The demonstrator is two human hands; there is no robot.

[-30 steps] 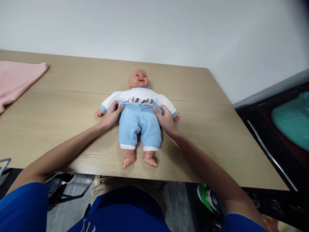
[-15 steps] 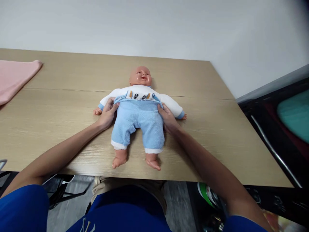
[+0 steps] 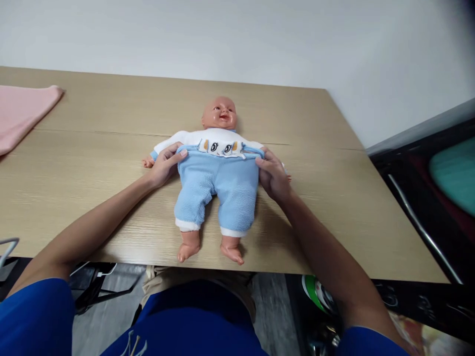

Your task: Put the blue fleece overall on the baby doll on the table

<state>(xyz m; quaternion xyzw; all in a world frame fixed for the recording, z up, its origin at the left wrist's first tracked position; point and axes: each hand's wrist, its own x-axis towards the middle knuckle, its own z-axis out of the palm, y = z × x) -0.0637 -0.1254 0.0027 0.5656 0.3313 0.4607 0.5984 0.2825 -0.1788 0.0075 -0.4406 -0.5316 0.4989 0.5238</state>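
A bald baby doll (image 3: pixel 219 112) lies on its back on the wooden table, head toward the wall and bare feet toward me. It wears a white top (image 3: pixel 218 135) with blue cuffs and light blue fleece pants (image 3: pixel 215 173) with white hems. Two embroidered eyes show on the white cloth just above the waistband. My left hand (image 3: pixel 166 164) pinches the waistband at one side of the doll. On the opposite side, my right hand (image 3: pixel 273 173) grips the waistband and stretches it outward. The doll's arm on that side is partly hidden behind my right hand.
Pink folded cloth (image 3: pixel 25 113) lies at the left of the table (image 3: pixel 326 212). A white wall (image 3: pixel 222 39) stands behind. Beyond the right edge is a black frame with a teal panel (image 3: pixel 454 173). A green and white object (image 3: pixel 315 291) sits below the table.
My right hand has moved outward and slightly up, pulling the waistband wider. More of the cloth with the embroidered eyes shows. My left hand has hardly shifted.
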